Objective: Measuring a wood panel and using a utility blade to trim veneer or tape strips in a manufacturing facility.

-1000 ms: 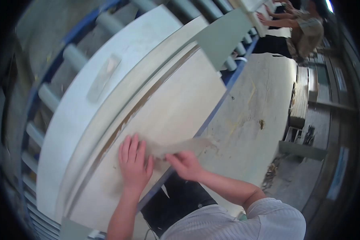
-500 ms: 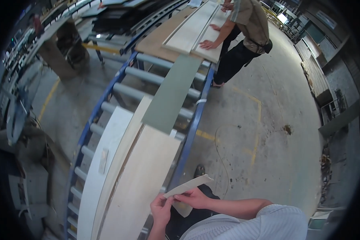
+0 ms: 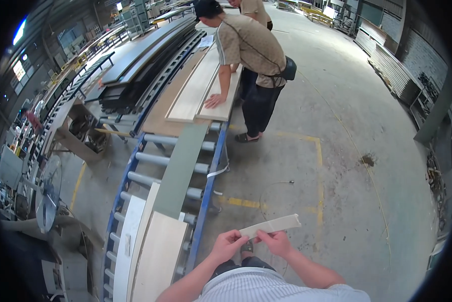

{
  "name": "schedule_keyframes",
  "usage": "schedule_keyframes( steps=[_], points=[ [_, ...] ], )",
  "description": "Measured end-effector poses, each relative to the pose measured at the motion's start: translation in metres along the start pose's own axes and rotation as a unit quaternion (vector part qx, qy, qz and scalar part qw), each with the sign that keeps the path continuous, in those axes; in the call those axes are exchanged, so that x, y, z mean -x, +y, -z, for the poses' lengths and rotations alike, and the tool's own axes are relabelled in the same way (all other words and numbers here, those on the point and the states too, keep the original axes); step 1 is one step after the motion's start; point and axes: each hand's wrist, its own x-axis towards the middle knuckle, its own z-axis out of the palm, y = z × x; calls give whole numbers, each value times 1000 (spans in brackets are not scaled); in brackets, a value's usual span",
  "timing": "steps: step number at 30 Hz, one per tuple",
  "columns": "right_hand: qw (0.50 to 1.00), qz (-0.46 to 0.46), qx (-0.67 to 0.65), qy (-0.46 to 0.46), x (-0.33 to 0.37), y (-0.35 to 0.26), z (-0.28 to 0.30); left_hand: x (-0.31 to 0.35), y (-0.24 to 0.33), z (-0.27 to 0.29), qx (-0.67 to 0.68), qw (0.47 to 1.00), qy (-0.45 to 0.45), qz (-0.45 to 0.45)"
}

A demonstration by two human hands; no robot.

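A thin beige strip (image 3: 276, 224), perhaps tape or veneer, is stretched between my hands in front of my body. My left hand (image 3: 229, 245) pinches its near-left end between thumb and fingers. Farther along, my right hand (image 3: 275, 243) grips the strip's lower edge, and the free end sticks out to the right, its tip ragged. Both hands are held above the floor, right of the roller conveyor (image 3: 198, 236). On the rollers, closest to my left arm, lies a pale wooden board (image 3: 158, 256).
A green panel (image 3: 179, 173) and a white board with a small block (image 3: 127, 246) also lie on the conveyor. Beyond, a co-worker (image 3: 256, 55) leans over pale panels (image 3: 198, 90), a second person alongside. A hose (image 3: 263, 194) crosses the floor. A fan (image 3: 49, 194) stands left.
My view has lifted and turned, showing more of the hall and co-workers. My hands have moved right, away from the boards, still holding the strip. The nearer co-worker's hand remains on the panels.
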Motion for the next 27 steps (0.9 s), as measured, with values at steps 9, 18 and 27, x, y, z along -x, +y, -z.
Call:
schedule_keyframes(
  steps=[9, 18, 27],
  points=[
    [985, 62, -21, 161, -28, -27, 43, -109, 0, -26, -22, 987, -162, -4],
    [978, 128, 41, 158, -197, -90, 40, -233, 63, 42, 41, 987, -147, -41],
    [960, 180, 122, 177, -348, -162, 16, -348, 133, 140, -447, 862, -72, -229]
  ],
)
